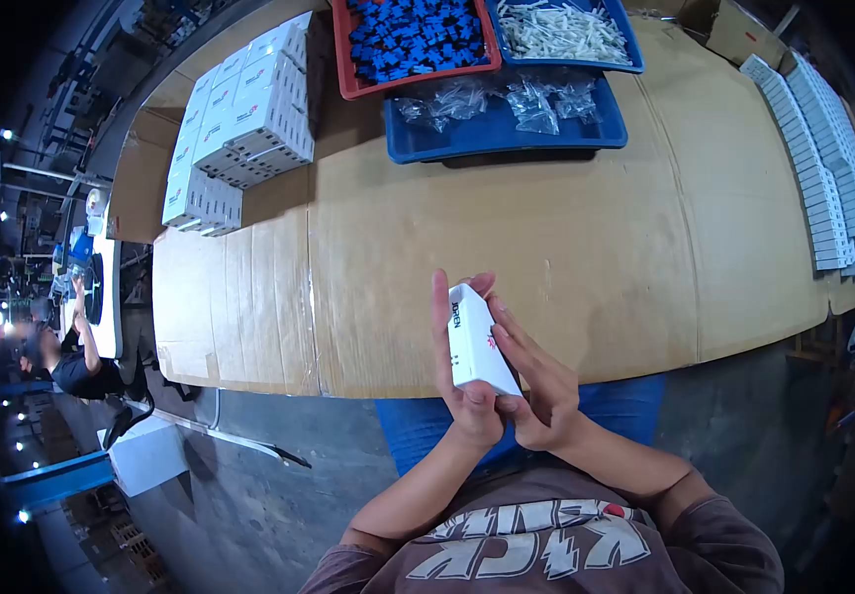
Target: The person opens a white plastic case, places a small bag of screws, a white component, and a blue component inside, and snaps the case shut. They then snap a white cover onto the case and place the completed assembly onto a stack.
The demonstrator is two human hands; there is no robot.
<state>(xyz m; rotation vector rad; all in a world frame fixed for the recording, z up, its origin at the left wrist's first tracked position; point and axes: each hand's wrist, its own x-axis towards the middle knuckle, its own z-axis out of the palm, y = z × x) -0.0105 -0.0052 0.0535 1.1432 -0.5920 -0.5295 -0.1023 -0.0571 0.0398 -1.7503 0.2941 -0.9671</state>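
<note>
Between my two hands is a small white box (474,342) with dark lettering and a red mark, held tilted above the front edge of the cardboard-covered table (418,238). My left hand (462,381) presses along its left side, with fingers stretched upward and the thumb at the lower end. On the right side, my right hand (536,381) lies against the box, its thumb near the bottom end. Both thumbs almost meet there. Whether the box's far end is closed cannot be made out.
Stacked white boxes (254,114) stand at back left. A red tray (348,74) holds blue parts; blue trays hold white pieces (561,35) and clear plastic bags (536,104). Long rows of white boxes (818,168) line the right. Another person (81,366) works at far left.
</note>
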